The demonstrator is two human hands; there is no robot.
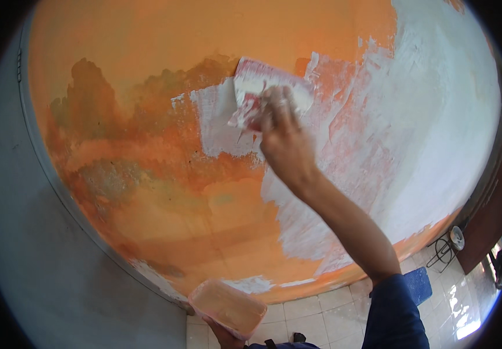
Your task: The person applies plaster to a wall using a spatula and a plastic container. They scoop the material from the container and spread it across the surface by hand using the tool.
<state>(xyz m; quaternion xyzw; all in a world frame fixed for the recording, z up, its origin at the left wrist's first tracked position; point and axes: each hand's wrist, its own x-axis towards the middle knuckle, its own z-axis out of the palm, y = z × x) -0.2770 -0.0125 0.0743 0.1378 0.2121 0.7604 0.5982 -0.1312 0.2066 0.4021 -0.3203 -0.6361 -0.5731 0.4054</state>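
My right hand point(286, 131) is closed on a wide putty spreader point(271, 81) smeared with white filler. The spreader lies against the orange wall point(227, 209), at the upper left of the coated part. A fresh patch of white filler point(216, 119) shows just left of it. Low in the view, my left hand point(225, 336) grips a pinkish rectangular tub point(227, 308) from beneath; its fingers are mostly hidden by the tub. Pale filler coats the inside of the tub. Dark damp-looking stains point(93, 93) spread over the wall to the left.
A grey wall point(88, 256) meets the orange one at the left corner. White filler point(431, 134) covers much of the right side. Below lies a tiled floor point(303, 317) with a blue flat-topped object point(417, 285). A thin metal stand point(442, 253) and a brown panel point(483, 232) are at the right.
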